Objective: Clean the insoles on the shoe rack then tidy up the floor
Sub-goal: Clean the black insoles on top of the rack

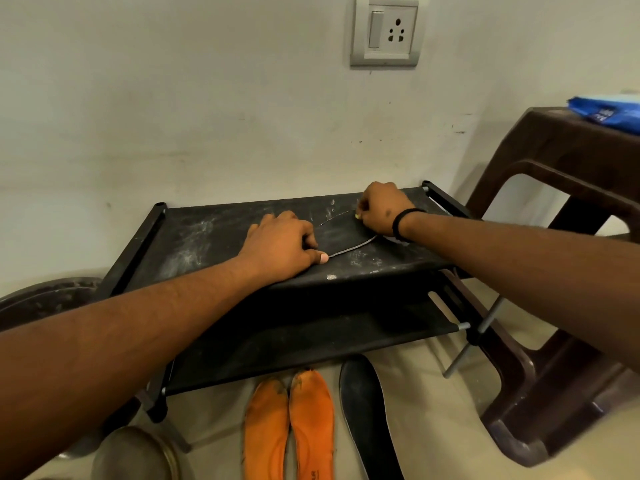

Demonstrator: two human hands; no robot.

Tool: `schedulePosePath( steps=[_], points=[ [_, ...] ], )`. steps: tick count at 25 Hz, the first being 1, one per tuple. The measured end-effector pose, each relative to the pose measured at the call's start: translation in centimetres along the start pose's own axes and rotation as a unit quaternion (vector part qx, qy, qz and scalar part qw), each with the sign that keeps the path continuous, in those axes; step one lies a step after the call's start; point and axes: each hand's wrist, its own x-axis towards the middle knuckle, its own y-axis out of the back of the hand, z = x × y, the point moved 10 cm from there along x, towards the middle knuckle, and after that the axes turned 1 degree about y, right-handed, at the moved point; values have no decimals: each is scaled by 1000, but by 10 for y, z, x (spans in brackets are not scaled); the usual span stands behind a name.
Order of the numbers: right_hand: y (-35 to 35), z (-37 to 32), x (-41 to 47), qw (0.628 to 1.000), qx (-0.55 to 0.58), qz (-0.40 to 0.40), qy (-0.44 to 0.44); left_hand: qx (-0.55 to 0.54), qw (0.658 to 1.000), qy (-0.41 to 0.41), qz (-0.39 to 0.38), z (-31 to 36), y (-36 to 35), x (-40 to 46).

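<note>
Head view shows the left hand (282, 242) pinning a dark insole (341, 233) on the shoe rack's (194, 237) dusty top shelf while the right hand (382, 211) pinches something small and yellowish on it, so rubbing could slide the insole off.
</note>
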Motion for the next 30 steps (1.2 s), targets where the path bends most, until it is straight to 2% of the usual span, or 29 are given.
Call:
schedulePosePath(
  steps=[3, 5, 6, 8, 10, 11, 15, 17, 19, 21, 23, 25, 28, 30],
  points=[
    [-22, -64, -32, 987, 58, -78, 132, 13, 1000, -1, 4, 0, 0, 0],
    [-27, -79, -40, 978, 27, -91, 186, 19, 1000, -1, 4, 0, 1, 0],
    [-23, -71, -32, 981, 2, -82, 174, 14, 1000, -1, 3, 1, 1, 0],
    [-7, -38, -11, 992, -73, -52, 91, 4, 1000, -1, 2, 2, 1, 0],
    [3, -12, 1, 996, -79, -21, 19, 5, 1000, 0, 1, 3, 1, 0],
    [1, -14, 1, 998, -59, -21, 16, 6, 1000, 0, 2, 2, 1, -1],
    [-26, -73, -47, 983, 35, -97, 149, 23, 1000, -1, 4, 1, 1, -2],
    [-26, -79, -58, 974, 38, -115, 192, 25, 1000, -2, 5, 3, 2, -2],
    [-18, -55, -41, 981, -23, -90, 170, 11, 1000, -2, 1, 4, 1, -2],
    [-1, -14, -18, 992, -73, -58, 89, -1, 1000, -1, 1, 3, 2, -2],
    [11, 13, -7, 996, -70, -35, 35, -2, 1000, -2, 3, 3, 2, -3],
    [8, 9, -12, 997, -45, -37, 46, -2, 1000, -3, 5, 3, 2, -2],
    [-9, -35, -48, 988, 15, -97, 118, 4, 1000, -5, -3, 1, -1, -1],
    [-14, -52, -60, 980, 13, -119, 156, 13, 1000, -5, -13, 2, -3, 1]
  ],
)
